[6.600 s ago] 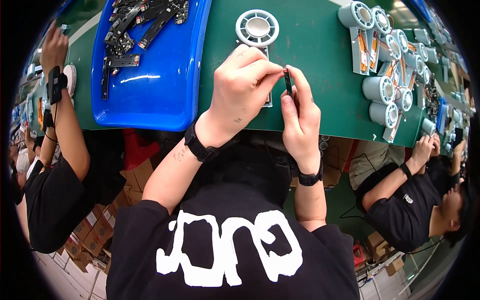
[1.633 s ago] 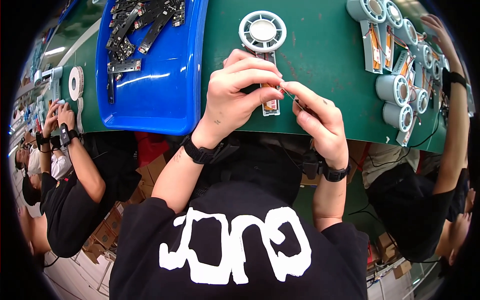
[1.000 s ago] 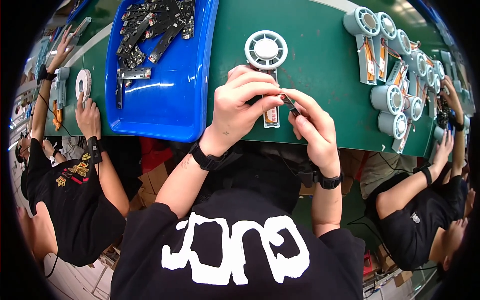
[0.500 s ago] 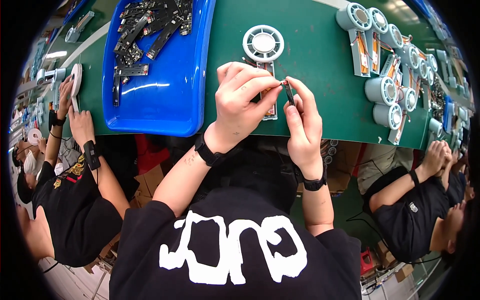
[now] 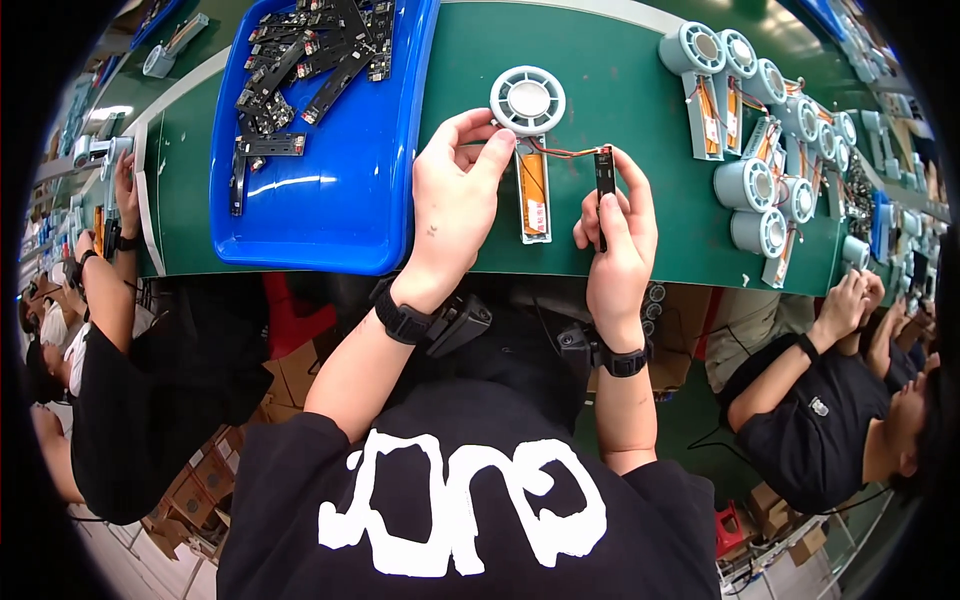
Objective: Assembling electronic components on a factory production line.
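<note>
A light-blue handheld fan housing [image 5: 527, 100] lies on the green table in front of me, its round head away from me and its open handle toward me. An orange battery [image 5: 533, 185] shows inside the handle. My left hand [image 5: 455, 190] grips the lower left edge of the round head with thumb and fingers. In my right hand [image 5: 620, 215], a narrow black circuit board [image 5: 604, 180] stands lengthwise between thumb and fingers, right of the handle. Thin red and yellow wires [image 5: 568, 153] run from the housing to the board's far end.
A blue tray [image 5: 330, 225] with several black circuit boards [image 5: 270, 145] is at the left. More fan housings [image 5: 745, 185] with exposed batteries are grouped at the right. Other people work on both sides, one arm [image 5: 830, 325] reaching the table edge at right.
My hands have moved apart. The left has gone to the fan head; the right has drawn the circuit board rightward, exposing the wires and battery. The person at left has shifted.
</note>
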Tool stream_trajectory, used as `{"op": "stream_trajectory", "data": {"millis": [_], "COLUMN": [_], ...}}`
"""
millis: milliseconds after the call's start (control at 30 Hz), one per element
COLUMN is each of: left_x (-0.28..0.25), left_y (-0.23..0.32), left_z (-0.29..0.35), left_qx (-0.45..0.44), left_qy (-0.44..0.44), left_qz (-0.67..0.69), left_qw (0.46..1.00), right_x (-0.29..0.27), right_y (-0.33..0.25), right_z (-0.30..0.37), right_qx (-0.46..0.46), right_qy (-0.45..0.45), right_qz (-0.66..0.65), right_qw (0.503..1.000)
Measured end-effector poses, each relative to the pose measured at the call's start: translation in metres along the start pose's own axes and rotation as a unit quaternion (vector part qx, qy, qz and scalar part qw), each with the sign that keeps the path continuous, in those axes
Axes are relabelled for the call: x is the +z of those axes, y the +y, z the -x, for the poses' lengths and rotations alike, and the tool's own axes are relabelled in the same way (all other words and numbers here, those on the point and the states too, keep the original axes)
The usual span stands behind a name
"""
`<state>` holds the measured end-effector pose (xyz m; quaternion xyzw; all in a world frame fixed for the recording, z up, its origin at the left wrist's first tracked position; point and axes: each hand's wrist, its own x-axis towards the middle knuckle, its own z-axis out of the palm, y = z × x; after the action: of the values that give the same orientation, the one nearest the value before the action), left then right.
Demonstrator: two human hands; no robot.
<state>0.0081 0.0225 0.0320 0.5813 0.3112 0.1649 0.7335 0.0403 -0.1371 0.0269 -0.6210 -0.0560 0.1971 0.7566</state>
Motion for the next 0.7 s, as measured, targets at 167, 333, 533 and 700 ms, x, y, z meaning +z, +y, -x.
{"op": "stream_trajectory", "data": {"millis": [167,333,533,700], "left_x": [0.002,0.001,0.009,0.009], "left_y": [-0.006,-0.021,-0.021,-0.02], "left_z": [0.001,0.013,0.012,0.0], "left_qx": [0.014,0.112,0.2,0.299], "left_qy": [0.007,-0.02,-0.061,-0.109], "left_qz": [0.023,0.037,-0.052,-0.161], "left_qw": [1.0,0.993,0.976,0.934], "right_x": [0.001,0.0,0.003,-0.002], "right_y": [0.002,0.0,0.001,0.001], "right_z": [0.0,0.002,0.0,0.0], "right_qx": [-0.003,-0.003,-0.028,-0.037], "right_qy": [0.011,0.019,0.019,0.028], "right_qz": [-0.009,-0.007,0.014,0.041], "right_qw": [1.0,1.0,0.999,0.998]}}
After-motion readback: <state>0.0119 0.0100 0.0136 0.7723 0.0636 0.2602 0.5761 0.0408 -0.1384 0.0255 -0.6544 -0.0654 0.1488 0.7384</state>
